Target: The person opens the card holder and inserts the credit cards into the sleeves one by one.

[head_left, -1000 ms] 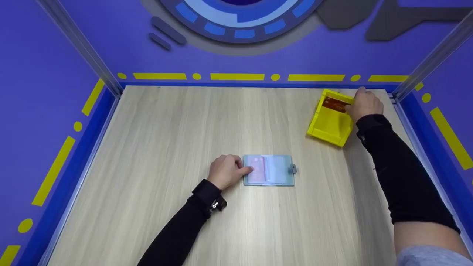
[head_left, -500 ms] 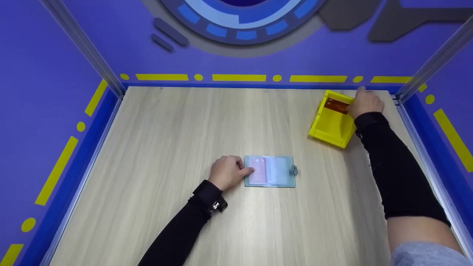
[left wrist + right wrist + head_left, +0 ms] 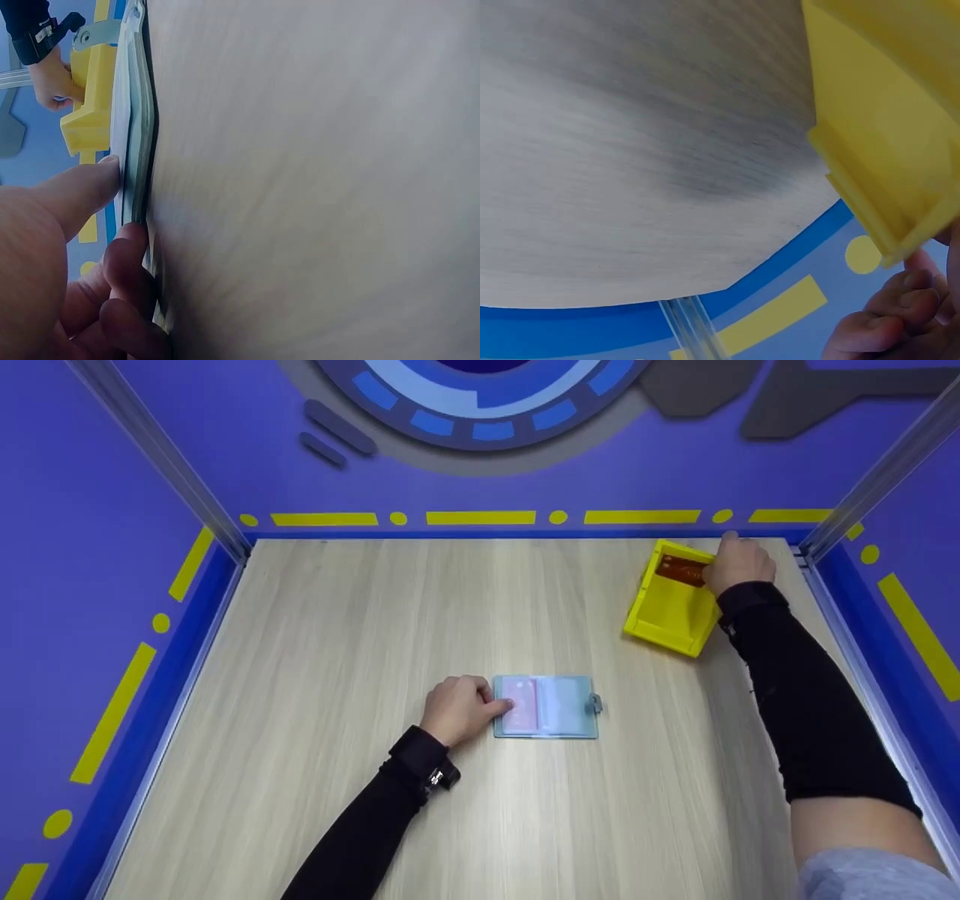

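Note:
A pale teal card holder (image 3: 568, 706) lies spread flat on the table, with clear sleeves and a snap tab at its right edge. One pink card (image 3: 523, 718) shows in its left sleeve. My left hand (image 3: 460, 709) pinches the holder's left edge, thumb on top and fingers at the side and below, as the left wrist view shows. At the back right, my right hand (image 3: 741, 568) grips the upper right corner of a yellow bin (image 3: 670, 615). Its thumb overlaps a brown-red card (image 3: 679, 571) at the bin's back wall; bent fingers (image 3: 911, 304) are outside.
The light wood table (image 3: 360, 645) is bounded by a blue back wall (image 3: 420, 480) and blue side panels with yellow marks. Metal posts (image 3: 180, 472) stand at the corners. The bin sits close to the back edge.
The head view shifts slightly. Both hands keep their places on the card holder and the bin; the right forearm has swung a little to the left.

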`<state>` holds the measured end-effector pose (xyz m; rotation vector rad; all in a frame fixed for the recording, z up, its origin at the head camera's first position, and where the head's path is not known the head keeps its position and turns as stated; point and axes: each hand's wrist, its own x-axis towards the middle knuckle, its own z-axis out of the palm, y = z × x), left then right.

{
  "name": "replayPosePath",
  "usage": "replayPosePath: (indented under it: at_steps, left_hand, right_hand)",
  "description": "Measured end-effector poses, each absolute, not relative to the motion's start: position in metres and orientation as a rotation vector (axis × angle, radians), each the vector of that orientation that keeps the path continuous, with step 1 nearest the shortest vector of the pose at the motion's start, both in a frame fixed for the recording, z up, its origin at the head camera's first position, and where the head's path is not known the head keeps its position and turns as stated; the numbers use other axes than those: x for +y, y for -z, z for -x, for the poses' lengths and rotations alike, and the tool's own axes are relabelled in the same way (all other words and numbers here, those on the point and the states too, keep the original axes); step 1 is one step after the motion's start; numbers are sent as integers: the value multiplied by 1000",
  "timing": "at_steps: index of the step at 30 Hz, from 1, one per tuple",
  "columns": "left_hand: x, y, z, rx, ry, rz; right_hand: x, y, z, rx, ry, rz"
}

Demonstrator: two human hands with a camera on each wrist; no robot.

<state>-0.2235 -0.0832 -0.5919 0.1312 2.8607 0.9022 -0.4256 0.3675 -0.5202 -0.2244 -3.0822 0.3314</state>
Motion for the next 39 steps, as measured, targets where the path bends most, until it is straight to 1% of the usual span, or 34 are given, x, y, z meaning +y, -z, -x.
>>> replayPosePath:
  at_steps: [5, 12, 25, 29, 34, 39]
  left_hand:
    - [-84, 592, 223, 2861, -904, -140]
    - [-85, 595, 223, 2863, -894, -153]
    - [-83, 589, 225, 2848, -869, -139]
    - [-84, 590, 226, 2869, -879, -170]
    - [-85, 591, 226, 2880, -878, -187]
    - [-85, 593, 225, 2865, -884, -172]
  right_hand:
    - [370, 513, 422, -3042, -345, 144]
    - [373, 507, 416, -3045, -373, 112]
    - [370, 475, 393, -2942, -562, -99]
    - [358, 466, 382, -2962, -648, -79]
    - [329, 457, 360, -3002, -872, -3]
    - [297, 453, 336, -2991, -1039, -55]
